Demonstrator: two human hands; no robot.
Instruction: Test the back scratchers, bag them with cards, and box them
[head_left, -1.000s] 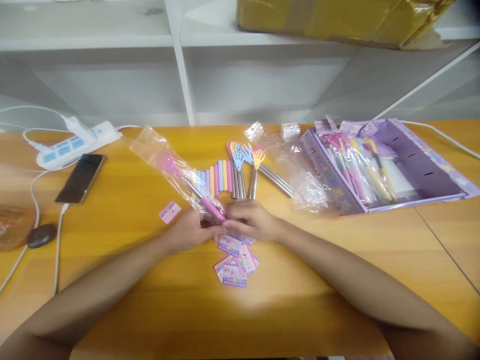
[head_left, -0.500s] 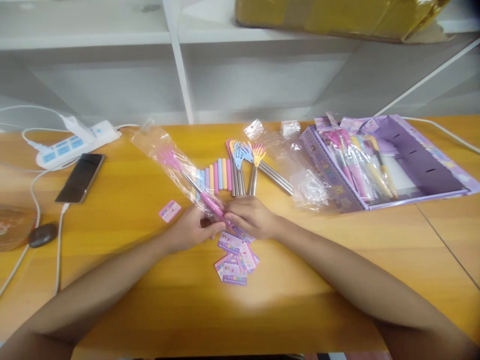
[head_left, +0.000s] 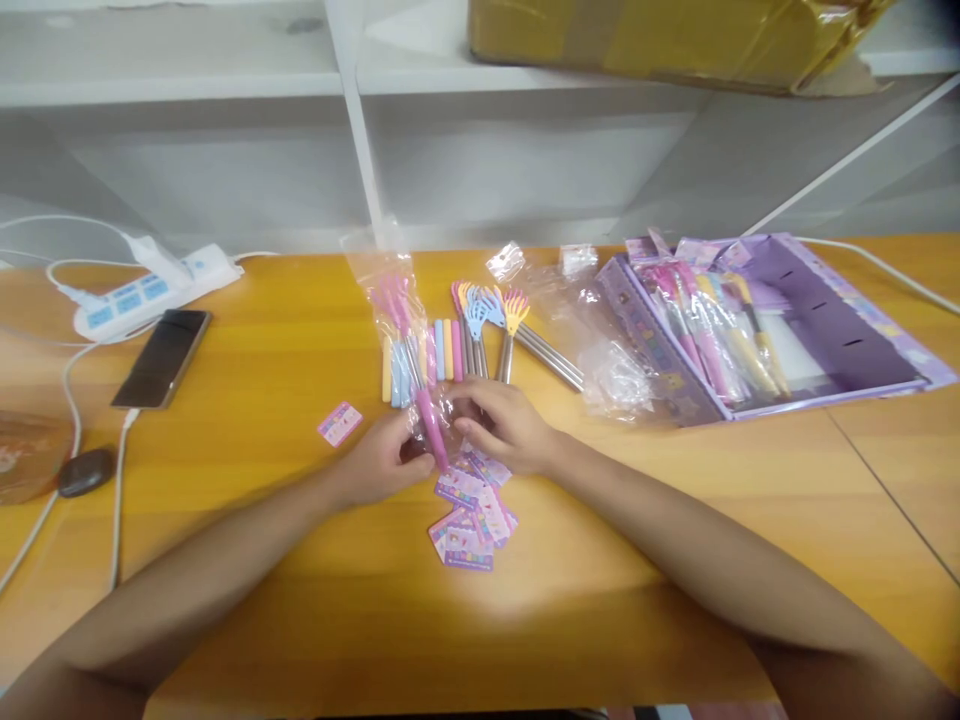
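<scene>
A pink back scratcher (head_left: 433,425) with a metal shaft stands tilted inside a clear plastic bag (head_left: 375,255), its claw head toward the far side. My left hand (head_left: 382,455) is closed around the bag and handle from the left. On the right, my right hand (head_left: 504,425) has its fingers curled at the bag's near end, beside the handle. Below the hands lies a loose pile of printed purple cards (head_left: 469,545). Just beyond them are a row of pastel handle tubes (head_left: 448,345) and several metal shafts with blue, yellow and pink claw heads (head_left: 515,305).
A purple display box (head_left: 847,340) with bagged back scratchers stands at right, beside empty clear bags (head_left: 619,375). One card (head_left: 340,424) lies apart. At left are a phone (head_left: 161,360), power strip (head_left: 161,290) and dark mouse (head_left: 86,472). A taped carton (head_left: 660,40) sits on the shelf.
The bagged back scratcher has swung more upright, its claw end moving right and its handle end now clear of my right thumb. My right fingers have opened somewhat around the bag.
</scene>
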